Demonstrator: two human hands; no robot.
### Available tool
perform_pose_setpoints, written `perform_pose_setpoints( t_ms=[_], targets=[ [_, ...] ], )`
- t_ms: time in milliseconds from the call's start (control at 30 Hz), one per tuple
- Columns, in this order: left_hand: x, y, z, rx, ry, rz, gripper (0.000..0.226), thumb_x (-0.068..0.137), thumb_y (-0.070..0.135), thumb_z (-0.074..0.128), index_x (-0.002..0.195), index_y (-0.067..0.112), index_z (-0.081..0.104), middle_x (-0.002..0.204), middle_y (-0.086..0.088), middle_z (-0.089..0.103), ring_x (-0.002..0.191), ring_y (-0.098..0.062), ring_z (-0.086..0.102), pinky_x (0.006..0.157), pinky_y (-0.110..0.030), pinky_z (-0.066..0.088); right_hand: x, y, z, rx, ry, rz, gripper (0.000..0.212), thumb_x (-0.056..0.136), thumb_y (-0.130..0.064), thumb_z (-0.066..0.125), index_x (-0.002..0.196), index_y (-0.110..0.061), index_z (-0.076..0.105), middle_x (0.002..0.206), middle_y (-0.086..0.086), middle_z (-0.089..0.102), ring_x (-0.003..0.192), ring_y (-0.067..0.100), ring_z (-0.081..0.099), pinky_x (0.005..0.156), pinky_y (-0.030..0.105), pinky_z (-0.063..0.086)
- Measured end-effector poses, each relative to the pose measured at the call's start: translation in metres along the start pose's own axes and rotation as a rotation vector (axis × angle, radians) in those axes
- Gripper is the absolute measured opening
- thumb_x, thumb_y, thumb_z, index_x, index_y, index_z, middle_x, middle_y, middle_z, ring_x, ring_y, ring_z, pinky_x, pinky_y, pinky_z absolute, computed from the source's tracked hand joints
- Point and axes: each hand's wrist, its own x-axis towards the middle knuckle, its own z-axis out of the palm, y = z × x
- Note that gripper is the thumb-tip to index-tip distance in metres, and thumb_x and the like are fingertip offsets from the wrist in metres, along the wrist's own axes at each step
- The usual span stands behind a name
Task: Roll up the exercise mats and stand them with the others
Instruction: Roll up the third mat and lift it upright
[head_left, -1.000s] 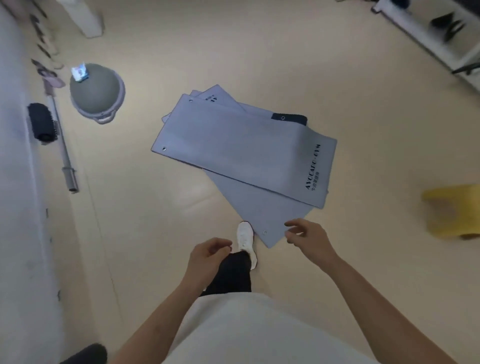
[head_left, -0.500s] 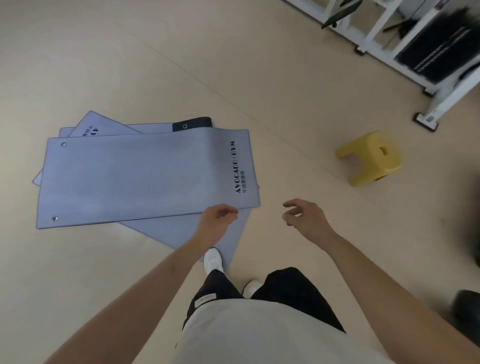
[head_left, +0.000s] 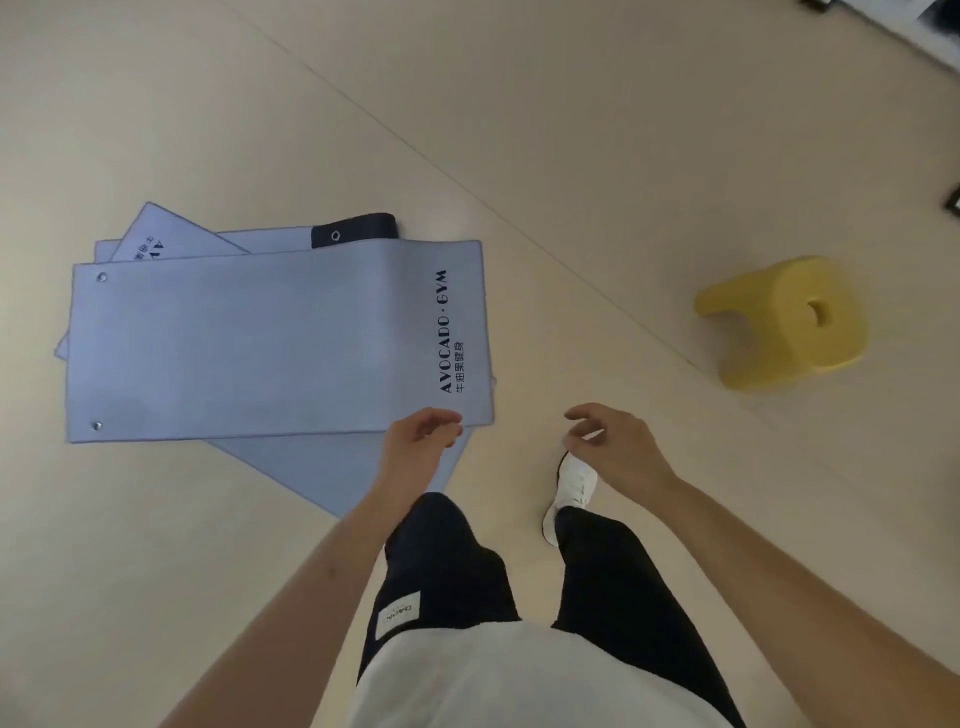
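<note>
Several grey exercise mats lie flat in a loose stack on the beige floor. The top mat (head_left: 260, 343) has black "AVOCADO · GYM" lettering at its right end and two eyelets at its left end. A lower mat (head_left: 332, 467) sticks out toward my legs, and a dark mat corner (head_left: 358, 231) shows at the back. My left hand (head_left: 421, 441) hovers with loosely curled fingers over the top mat's near right corner, holding nothing. My right hand (head_left: 613, 441) hangs over bare floor to the right, fingers loosely curled and empty.
A yellow plastic stool (head_left: 784, 322) stands on the floor to the right of the mats. My white shoe (head_left: 571, 488) is planted just right of the stack. Part of a white rack (head_left: 935, 21) shows at the top right corner.
I have walked round to the mats' right end, so the stack now lies to my left. Both hands stay empty, and the left one has come over the top mat's corner.
</note>
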Motion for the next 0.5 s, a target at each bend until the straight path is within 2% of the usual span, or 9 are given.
perform_pose_setpoints(
  t_ms=[100,233,367,500],
  targets=[
    [0.012,0.016,0.041,-0.091,0.012,-0.012,0.023,0.097,0.005,0.063,0.095,0.024,0.075,0.093,0.001,0.078,0.089,-0.014,0.070,0.091,-0.030,0.053,0.045,-0.001,-0.036,-0.120,-0.104,-0.033,0.032,0.093,-0.036,0.073,0.124,-0.031,0.067,0.108,-0.010,0.070,0.091,0.005,0.068,0.071,0.014,0.045],
    [0.061,0.025,0.071,-0.175,0.080,-0.047,0.020,0.096,0.010,0.066,0.095,0.028,0.075,0.096,0.003,0.079,0.094,-0.015,0.071,0.094,-0.031,0.053,0.114,-0.016,-0.068,-0.253,-0.191,-0.077,0.034,0.094,-0.041,0.072,0.126,-0.030,0.066,0.107,-0.012,0.067,0.089,0.003,0.066,0.071,0.014,0.043],
    [0.135,0.023,0.091,-0.266,0.133,-0.103,0.014,0.096,0.019,0.067,0.103,0.027,0.076,0.100,0.005,0.078,0.096,-0.014,0.071,0.094,-0.031,0.052,0.194,-0.036,-0.088,-0.374,-0.238,-0.125,0.040,0.092,-0.044,0.074,0.129,-0.030,0.066,0.108,-0.014,0.066,0.094,0.008,0.066,0.083,0.024,0.048],
    [0.212,0.017,0.103,-0.428,0.132,-0.225,0.012,0.093,0.027,0.070,0.104,0.024,0.075,0.098,0.003,0.077,0.091,-0.017,0.071,0.086,-0.030,0.052,0.272,-0.065,-0.095,-0.432,-0.265,-0.170,0.041,0.089,-0.045,0.077,0.127,-0.033,0.066,0.110,-0.014,0.067,0.095,0.004,0.066,0.091,0.029,0.054]
  ],
)
